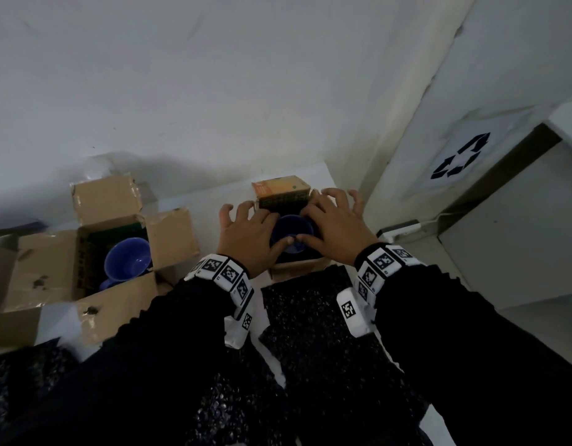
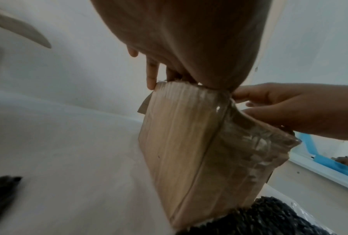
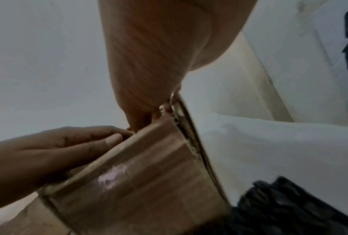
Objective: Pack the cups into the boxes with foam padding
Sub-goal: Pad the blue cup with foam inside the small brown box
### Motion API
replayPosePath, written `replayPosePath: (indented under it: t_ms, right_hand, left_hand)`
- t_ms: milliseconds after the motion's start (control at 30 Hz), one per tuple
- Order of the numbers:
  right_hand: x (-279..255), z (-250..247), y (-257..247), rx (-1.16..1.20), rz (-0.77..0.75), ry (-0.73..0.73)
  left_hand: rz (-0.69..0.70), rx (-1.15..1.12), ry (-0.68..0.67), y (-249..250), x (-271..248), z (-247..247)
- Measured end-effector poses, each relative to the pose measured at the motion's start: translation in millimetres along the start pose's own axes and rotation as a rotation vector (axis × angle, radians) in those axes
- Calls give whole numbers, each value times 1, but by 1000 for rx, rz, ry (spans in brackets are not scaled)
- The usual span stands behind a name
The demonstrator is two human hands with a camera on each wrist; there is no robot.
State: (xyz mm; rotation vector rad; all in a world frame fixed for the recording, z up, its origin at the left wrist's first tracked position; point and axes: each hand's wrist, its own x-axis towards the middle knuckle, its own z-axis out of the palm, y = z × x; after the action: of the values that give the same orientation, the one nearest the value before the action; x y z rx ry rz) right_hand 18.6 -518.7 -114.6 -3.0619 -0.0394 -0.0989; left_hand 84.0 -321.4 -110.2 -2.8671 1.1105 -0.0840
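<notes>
A small cardboard box (image 1: 296, 269) stands on the white table with a dark blue cup (image 1: 288, 230) inside, dark padding around it. Both hands are spread over its top. My left hand (image 1: 246, 236) covers the left side and its thumb touches the cup's rim. My right hand (image 1: 334, 228) covers the right side, thumb at the rim, outer fingers splayed in the air. The left wrist view shows fingertips (image 2: 150, 82) at the top edge of the box (image 2: 179, 135). In the right wrist view the box (image 3: 139, 174) sits below both hands. Neither hand grips anything.
A larger open box (image 1: 30, 278) at the left holds a lighter blue cup (image 1: 127, 260). Black speckled foam pads (image 1: 310, 304) lie in front of the small box. A white cabinet with a recycling sign (image 1: 458, 159) stands right of the table; the wall is close behind.
</notes>
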Motion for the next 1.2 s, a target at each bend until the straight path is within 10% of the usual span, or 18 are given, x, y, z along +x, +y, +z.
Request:
replayPosePath:
  t_ms: [267,533,900,1200]
  right_hand:
    - [-71,-10,-11,348,-21,344]
    - [-161,34,-40,116,237,-234]
    - [-171,-10,-53,621,95,-99]
    - [-169,-40,-36,722,201,-266]
  left_hand:
    - [90,-132,200,19,-50,3]
    - [139,-240,207,51,-116,8]
    - [372,-235,-45,72,-121,-10]
    - [165,-610,14,68,-118,-59]
